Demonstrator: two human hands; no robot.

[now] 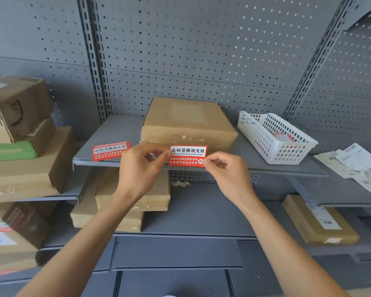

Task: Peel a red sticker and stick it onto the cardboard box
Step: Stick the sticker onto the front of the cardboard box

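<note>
Both hands pinch one red sticker (pixel 187 156) taut between them, the left hand (pixel 140 166) clamped on its left edge, the right hand (pixel 225 168) on its right corner, likely to keep it flat and unstuck. Just beyond sits the cardboard box (pixel 189 123) on a grey shelf (pixel 114 133), a sticker stack (pixel 109 151) to its left, a white basket (pixel 274 136) right, pegboard (pixel 201 50) behind.

Box centred on the shelf, between stickers and basket

The cardboard box (pixel 189 123) sits on the shelf (pixel 107 136); sticker stack (pixel 109 151) left, basket (pixel 276 138) right.
</note>
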